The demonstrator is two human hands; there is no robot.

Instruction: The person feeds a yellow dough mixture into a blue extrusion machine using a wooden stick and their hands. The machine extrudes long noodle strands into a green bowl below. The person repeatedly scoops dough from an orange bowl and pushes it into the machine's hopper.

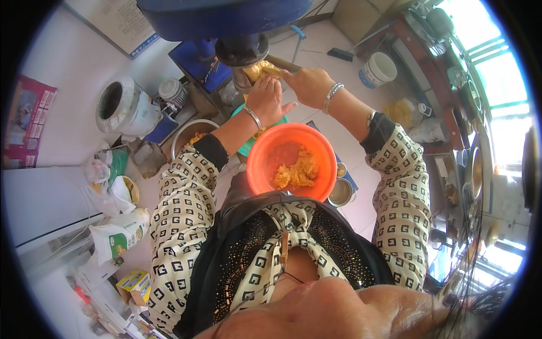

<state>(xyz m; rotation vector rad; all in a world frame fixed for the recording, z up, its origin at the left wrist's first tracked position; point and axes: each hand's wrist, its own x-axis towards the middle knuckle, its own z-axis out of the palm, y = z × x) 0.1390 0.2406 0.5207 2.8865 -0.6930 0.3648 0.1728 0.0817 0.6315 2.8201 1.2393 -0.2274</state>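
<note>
A blue machine [220, 14] hangs over the work, with a dark metal head [241, 51] and yellow dough-like material [255, 70] at its outlet. My left hand [268, 100] rests its extended fingers on that material, thumb apart. My right hand [310, 85] is closed round a pale wooden stick [275, 71] beside the outlet. Below, an orange basin [323, 169] holds clumps of yellow dough [296, 169], near my waist. A green basin [246, 146] is partly hidden behind it and my left wrist.
A metal pot [179, 144] with orange pieces, a white drum [127, 110], a motor [172, 91] and sacks [118, 234] are at left. Small metal containers [340, 193] stand beside the orange basin. At right are a white bucket [378, 70] and a cluttered counter [412, 42]; a broom [340, 54] lies behind.
</note>
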